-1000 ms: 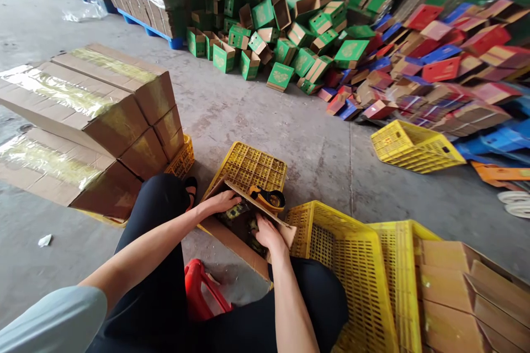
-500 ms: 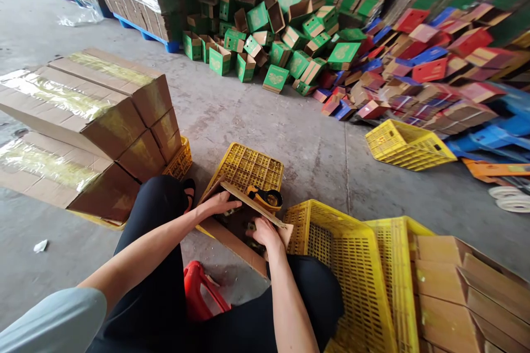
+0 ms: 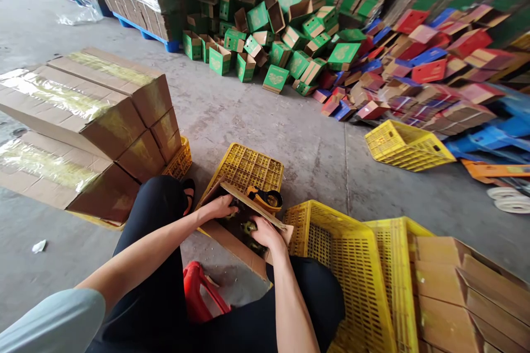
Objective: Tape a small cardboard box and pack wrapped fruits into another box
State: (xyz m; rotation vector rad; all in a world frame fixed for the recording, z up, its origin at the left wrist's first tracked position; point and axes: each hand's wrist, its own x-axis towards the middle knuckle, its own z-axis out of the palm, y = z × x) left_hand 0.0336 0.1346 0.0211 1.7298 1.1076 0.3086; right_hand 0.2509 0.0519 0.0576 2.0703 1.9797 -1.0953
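Note:
An open cardboard box (image 3: 234, 246) rests tilted between my knees, partly on an upturned yellow crate (image 3: 252, 162). Dark and greenish small items (image 3: 249, 227) lie inside it, too shadowed to name. My left hand (image 3: 219, 207) reaches over the box's left end, its fingers curled down on something dark. Inside the right part, my right hand (image 3: 265, 231) has its fingers bent around a greenish item, its kind unclear. Just beyond the box flap, a tape dispenser (image 3: 265, 197) with an orange and black body lies on the crate.
Taped cartons (image 3: 111, 116) are stacked at my left on yellow crates. Yellow baskets (image 3: 351, 265) and flat-sided cartons (image 3: 443, 281) stand at my right. A red stool (image 3: 194, 292) is under me. Green boxes (image 3: 275, 78) and red and blue boxes (image 3: 428, 70) lie heaped ahead.
My left hand has moved slightly, its fingers going from stretched over the box to curled down inside. My right hand has shifted a little, with a greenish item now showing beside it.

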